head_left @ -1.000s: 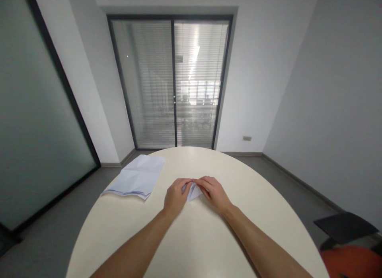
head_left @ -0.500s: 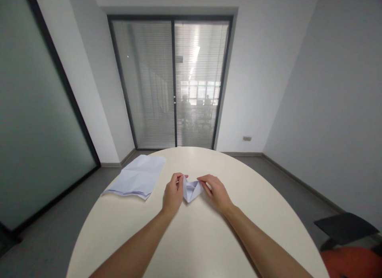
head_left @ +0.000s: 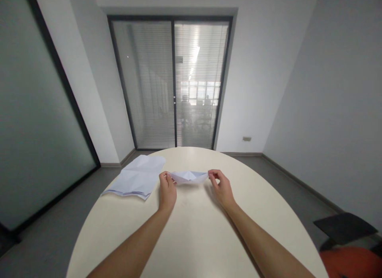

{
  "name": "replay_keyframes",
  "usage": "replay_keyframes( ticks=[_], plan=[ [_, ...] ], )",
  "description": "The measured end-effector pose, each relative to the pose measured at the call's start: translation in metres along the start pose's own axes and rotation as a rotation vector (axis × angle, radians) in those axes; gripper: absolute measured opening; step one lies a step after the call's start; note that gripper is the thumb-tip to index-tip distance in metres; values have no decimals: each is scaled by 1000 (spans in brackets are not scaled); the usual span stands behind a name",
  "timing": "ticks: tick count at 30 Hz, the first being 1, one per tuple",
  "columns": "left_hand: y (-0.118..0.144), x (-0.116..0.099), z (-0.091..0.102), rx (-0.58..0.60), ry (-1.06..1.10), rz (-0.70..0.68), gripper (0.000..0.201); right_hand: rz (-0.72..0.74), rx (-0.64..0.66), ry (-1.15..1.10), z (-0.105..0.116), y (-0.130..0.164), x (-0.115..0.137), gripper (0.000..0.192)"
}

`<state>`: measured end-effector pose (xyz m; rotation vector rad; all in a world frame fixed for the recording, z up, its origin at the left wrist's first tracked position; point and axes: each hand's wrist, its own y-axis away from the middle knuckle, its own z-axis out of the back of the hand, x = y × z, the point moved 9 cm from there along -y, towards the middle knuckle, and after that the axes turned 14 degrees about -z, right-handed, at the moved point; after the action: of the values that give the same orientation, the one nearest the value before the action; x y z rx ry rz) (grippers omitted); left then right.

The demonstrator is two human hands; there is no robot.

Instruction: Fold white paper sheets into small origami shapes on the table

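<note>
A small folded white paper boat (head_left: 188, 177) is stretched out between my two hands, just above the round cream table (head_left: 193, 238). My left hand (head_left: 166, 191) pinches its left tip with thumb and fingers. My right hand (head_left: 222, 187) pinches its right tip. The boat's long sides face me, and a small peak shows in its middle.
A stack of creased white paper sheets (head_left: 137, 177) lies on the table's left side, near its edge. A black and orange chair (head_left: 349, 240) stands at the lower right. Glass sliding doors (head_left: 173, 83) with blinds close the far wall.
My hands have moved apart and slightly away from me, pulling the folded paper from a compact shape into a wide boat form held at both tips.
</note>
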<state>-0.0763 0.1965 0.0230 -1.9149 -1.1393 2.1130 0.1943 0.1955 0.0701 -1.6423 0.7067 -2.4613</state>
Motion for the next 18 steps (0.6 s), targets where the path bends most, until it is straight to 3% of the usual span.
replay_keyframes(
  ticks=[5,12,18],
  plan=[
    [-1,2,4,-22,-36,14,17,13,37,67,-5,0,-2,31],
    [1,-27,-9,103,4,-102,7,121,124,360,-18,10,10,30],
    [12,-47,-19,219,-69,-227,8,289,233,505,-37,32,34,70]
  ],
)
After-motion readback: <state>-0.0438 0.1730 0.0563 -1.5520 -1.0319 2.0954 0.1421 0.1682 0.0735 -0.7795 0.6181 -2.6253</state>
